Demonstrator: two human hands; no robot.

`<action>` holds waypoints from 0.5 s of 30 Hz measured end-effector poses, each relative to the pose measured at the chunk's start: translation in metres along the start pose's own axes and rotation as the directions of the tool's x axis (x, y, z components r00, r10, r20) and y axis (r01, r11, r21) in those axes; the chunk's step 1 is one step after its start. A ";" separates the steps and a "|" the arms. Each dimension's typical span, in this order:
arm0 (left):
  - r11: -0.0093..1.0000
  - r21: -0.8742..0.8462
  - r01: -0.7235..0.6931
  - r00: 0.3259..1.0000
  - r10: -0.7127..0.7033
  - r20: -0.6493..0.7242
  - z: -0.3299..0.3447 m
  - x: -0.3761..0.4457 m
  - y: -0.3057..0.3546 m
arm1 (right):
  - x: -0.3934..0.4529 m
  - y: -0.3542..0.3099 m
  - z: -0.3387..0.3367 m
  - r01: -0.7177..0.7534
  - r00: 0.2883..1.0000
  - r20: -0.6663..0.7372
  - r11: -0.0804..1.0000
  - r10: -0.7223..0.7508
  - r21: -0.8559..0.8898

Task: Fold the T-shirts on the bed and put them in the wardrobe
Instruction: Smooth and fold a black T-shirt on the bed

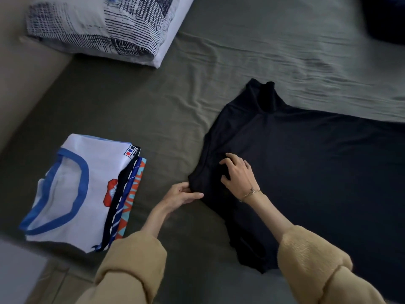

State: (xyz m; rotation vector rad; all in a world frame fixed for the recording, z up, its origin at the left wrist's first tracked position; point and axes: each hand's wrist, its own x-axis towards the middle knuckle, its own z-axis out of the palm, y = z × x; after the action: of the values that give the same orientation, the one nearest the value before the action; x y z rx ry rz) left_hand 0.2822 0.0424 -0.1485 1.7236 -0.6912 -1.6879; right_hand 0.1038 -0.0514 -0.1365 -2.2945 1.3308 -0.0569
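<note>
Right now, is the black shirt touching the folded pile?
Apart. The head view shows a strip of bare bed sheet between the black shirt and the folded pile.

The black T-shirt lies spread flat on the bed, collar toward the far side, its left sleeve partly gathered inward. The folded T-shirts form a stack well to its left (white shirt with blue-trimmed collar on top, patterned edges showing beneath).
</note>
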 end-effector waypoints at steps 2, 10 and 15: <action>0.995 0.095 -0.011 0.999 0.007 0.040 -0.001 -0.003 0.000 | -0.013 -0.001 0.001 0.084 0.994 -0.066 0.996 -0.083 0.003; 0.978 0.200 -0.063 0.996 0.074 -0.049 0.029 -0.013 -0.006 | -0.077 -0.005 -0.015 0.276 0.923 0.277 0.961 -0.267 0.006; 0.991 0.126 -0.049 0.997 0.056 -0.054 0.038 -0.013 -0.004 | -0.100 0.000 0.003 0.330 0.923 0.304 0.895 -0.238 -0.300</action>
State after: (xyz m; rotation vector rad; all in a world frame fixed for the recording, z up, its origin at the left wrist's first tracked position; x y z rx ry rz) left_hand 0.2433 0.0518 -0.1423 1.8162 -0.8236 -1.5829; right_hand 0.0519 0.0322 -0.1188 -2.6660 0.9158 0.4014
